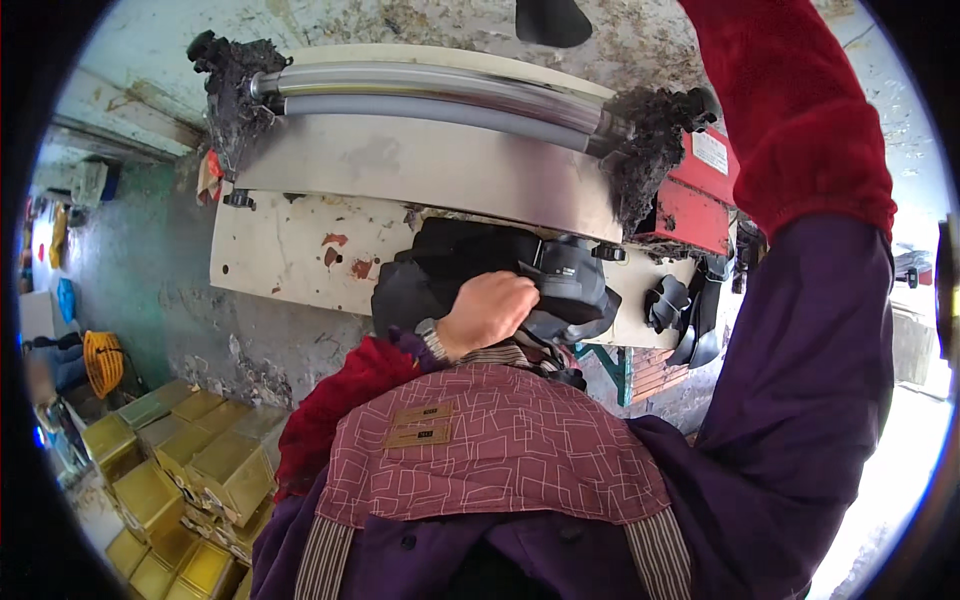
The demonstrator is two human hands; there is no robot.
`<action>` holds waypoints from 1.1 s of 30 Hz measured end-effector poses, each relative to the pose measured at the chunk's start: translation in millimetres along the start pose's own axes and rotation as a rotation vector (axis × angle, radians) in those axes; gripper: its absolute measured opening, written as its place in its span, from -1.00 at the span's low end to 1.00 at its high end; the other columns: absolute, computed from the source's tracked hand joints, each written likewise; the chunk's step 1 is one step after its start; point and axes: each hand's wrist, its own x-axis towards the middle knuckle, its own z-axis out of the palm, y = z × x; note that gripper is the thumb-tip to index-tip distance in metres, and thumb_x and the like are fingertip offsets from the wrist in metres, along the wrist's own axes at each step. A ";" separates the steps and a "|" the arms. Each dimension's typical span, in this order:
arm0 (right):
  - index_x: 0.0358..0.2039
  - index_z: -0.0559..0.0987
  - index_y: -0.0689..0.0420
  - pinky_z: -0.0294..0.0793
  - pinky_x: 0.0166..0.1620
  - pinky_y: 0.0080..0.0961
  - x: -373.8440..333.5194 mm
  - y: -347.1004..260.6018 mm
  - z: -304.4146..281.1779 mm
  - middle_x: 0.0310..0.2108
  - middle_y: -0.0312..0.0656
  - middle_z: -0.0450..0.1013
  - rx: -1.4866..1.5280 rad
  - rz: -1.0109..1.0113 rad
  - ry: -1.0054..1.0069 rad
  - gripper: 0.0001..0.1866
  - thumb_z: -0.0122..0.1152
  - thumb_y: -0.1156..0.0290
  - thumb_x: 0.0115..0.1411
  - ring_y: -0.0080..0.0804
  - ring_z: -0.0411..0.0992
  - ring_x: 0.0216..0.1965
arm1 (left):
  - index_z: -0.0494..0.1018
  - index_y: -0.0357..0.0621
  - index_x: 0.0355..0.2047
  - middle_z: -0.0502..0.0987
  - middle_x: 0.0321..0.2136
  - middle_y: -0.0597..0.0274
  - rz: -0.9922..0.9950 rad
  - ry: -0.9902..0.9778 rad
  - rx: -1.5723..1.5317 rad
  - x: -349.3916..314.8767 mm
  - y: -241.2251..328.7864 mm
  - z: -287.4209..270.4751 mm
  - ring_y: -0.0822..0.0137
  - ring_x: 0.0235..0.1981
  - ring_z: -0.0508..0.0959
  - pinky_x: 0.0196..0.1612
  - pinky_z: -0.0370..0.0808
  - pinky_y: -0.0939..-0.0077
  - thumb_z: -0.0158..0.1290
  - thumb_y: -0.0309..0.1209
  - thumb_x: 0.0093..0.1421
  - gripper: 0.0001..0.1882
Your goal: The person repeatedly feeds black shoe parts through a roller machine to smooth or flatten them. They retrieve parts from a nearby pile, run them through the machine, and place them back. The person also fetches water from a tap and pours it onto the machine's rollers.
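Note:
My left hand (pixel 490 312), a watch on its wrist, lies just in front of my apron. Its fingers are curled closed at the edge of a pile of thin black cut pieces (pixel 455 255), pinching one at the pile's right part. Dark grey pieces (pixel 570 285) overlap there, right beside the fingertips. My right arm (pixel 800 180), in a purple sleeve with a red cuff cover, reaches up past the top edge, so the right hand is out of sight. Beyond the pile stands a roller machine (pixel 430 90) with a shiny metal roller and a grey one.
Dark, crusted brackets (pixel 655 150) hold the rollers' ends. A red box (pixel 695 195) sits at the machine's right. More black pieces (pixel 690 305) lie or hang near the bench's right end. Several yellowish metal cans (pixel 150 495) are stacked on the floor at lower left, near an orange basket (pixel 102 362).

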 end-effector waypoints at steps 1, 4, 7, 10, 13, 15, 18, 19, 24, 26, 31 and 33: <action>-0.02 0.30 0.11 0.40 -0.38 -0.19 -9.4 -15.4 1.5 -0.54 -0.02 0.46 -0.016 -0.031 0.026 -0.56 0.00 0.40 0.03 -0.07 0.45 -0.45 | 0.41 -0.16 -0.45 0.46 -0.51 0.13 -0.151 -0.005 -0.083 1.6 3.6 -8.4 0.27 -0.52 0.48 -0.47 0.42 0.44 0.06 -0.47 -0.04 -0.89; 0.05 0.25 0.13 0.38 -0.34 -0.12 -59.4 -87.8 -24.1 -0.51 0.03 0.45 0.279 -0.177 -0.420 -0.54 -0.12 0.36 0.09 -0.03 0.44 -0.43 | 0.34 -0.16 -0.36 0.40 -0.70 0.14 -0.541 0.447 -0.235 31.6 12.4 -50.4 0.27 -0.72 0.44 -0.63 0.32 0.54 0.04 -0.56 0.02 -0.84; -0.41 0.58 0.03 0.36 -0.23 -0.25 -119.5 -162.0 35.2 -0.37 -0.08 0.49 0.824 -0.304 -0.460 -0.76 -0.02 0.47 -0.10 -0.17 0.44 -0.32 | 0.22 -0.19 -0.21 0.38 -0.70 0.10 -0.779 0.325 -0.088 43.7 -17.9 -79.2 0.15 -0.65 0.44 -0.55 0.35 0.43 0.03 -0.52 0.04 -0.70; -0.48 0.60 -0.01 0.36 -0.27 -0.24 -145.3 -171.4 53.4 -0.45 -0.07 0.49 0.822 -0.421 -0.869 -0.78 -0.05 0.47 -0.07 -0.13 0.44 -0.33 | 0.20 -0.20 -0.18 0.41 -0.57 0.02 -0.683 0.369 0.004 82.8 -45.3 -74.4 0.03 -0.58 0.43 -0.47 0.37 0.30 0.03 -0.50 0.03 -0.65; -0.48 0.60 0.00 0.37 -0.28 -0.24 -143.9 -187.9 65.3 -0.45 -0.07 0.48 0.777 -0.293 -0.950 -0.78 0.00 0.43 -0.12 -0.11 0.43 -0.35 | 0.26 -0.20 -0.23 0.42 -0.48 -0.01 -0.393 0.467 0.220 98.7 -52.3 -72.2 0.00 -0.54 0.42 -0.44 0.37 0.25 0.05 -0.52 -0.04 -0.67; -0.45 0.58 0.04 0.37 -0.27 -0.25 -138.6 -186.6 71.5 -0.43 -0.04 0.48 0.761 -0.291 -0.949 -0.79 0.04 0.37 -0.13 -0.10 0.43 -0.33 | 0.31 -0.20 -0.28 0.42 -0.44 -0.02 -0.078 0.556 0.401 100.9 -43.2 -73.7 0.00 -0.53 0.42 -0.42 0.37 0.23 0.06 -0.54 -0.09 -0.69; -0.40 0.56 0.11 0.37 -0.25 -0.25 -123.0 -174.0 68.3 -0.41 0.00 0.47 0.743 -0.292 -0.877 -0.72 0.10 0.27 -0.14 -0.08 0.42 -0.31 | 0.31 -0.08 -0.56 0.30 -0.61 0.33 0.117 -0.160 0.249 51.5 -19.2 -33.4 0.29 -0.52 0.36 -0.51 0.31 0.39 -0.02 -0.42 -0.10 -0.92; -0.39 0.55 0.14 0.37 -0.24 -0.25 -110.8 -163.8 65.3 -0.40 0.02 0.46 0.740 -0.295 -0.831 -0.69 0.12 0.24 -0.15 -0.07 0.42 -0.30 | 0.26 -0.07 -0.63 0.29 -0.64 0.30 0.187 -0.004 0.061 38.2 -10.2 -14.5 0.28 -0.57 0.37 -0.53 0.36 0.44 -0.01 -0.43 -0.11 -0.89; -0.32 0.50 0.25 0.38 -0.21 -0.26 -57.2 -79.9 36.9 -0.35 0.09 0.44 0.637 -0.270 -0.585 -0.49 0.22 0.08 -0.17 -0.03 0.41 -0.25 | 0.30 -0.10 -0.54 0.32 -0.55 0.29 0.154 -0.216 0.286 3.6 -16.0 49.3 0.30 -0.42 0.35 -0.32 0.31 0.41 -0.02 -0.40 -0.07 -0.90; -0.31 0.51 0.23 0.37 -0.17 -0.26 -41.5 -67.8 11.7 -0.31 0.07 0.44 0.590 -0.244 -0.507 -0.54 0.20 0.13 -0.14 -0.04 0.40 -0.22 | 0.30 -0.11 -0.53 0.33 -0.54 0.28 0.070 -0.307 0.356 -1.3 -19.1 56.6 0.29 -0.40 0.35 -0.27 0.28 0.40 -0.04 -0.39 -0.04 -0.90; -0.31 0.51 0.20 0.37 -0.15 -0.23 -17.2 -34.3 -13.8 -0.31 0.05 0.44 0.318 -0.049 -0.359 -0.65 0.17 0.24 -0.09 -0.07 0.40 -0.20 | 0.37 -0.15 -0.44 0.34 -0.51 0.25 0.151 -0.458 0.328 -4.5 -15.6 54.9 0.29 -0.40 0.34 -0.25 0.28 0.42 -0.09 -0.38 -0.01 -0.86; -0.33 0.51 0.19 0.38 -0.15 -0.23 -5.9 -23.9 -22.0 -0.33 0.02 0.45 0.192 0.011 -0.317 -0.72 0.13 0.31 -0.05 -0.08 0.41 -0.21 | 0.40 -0.16 -0.40 0.35 -0.49 0.25 0.186 -0.289 0.230 -13.2 -19.0 50.3 0.28 -0.41 0.35 -0.21 0.29 0.42 -0.09 -0.38 -0.02 -0.82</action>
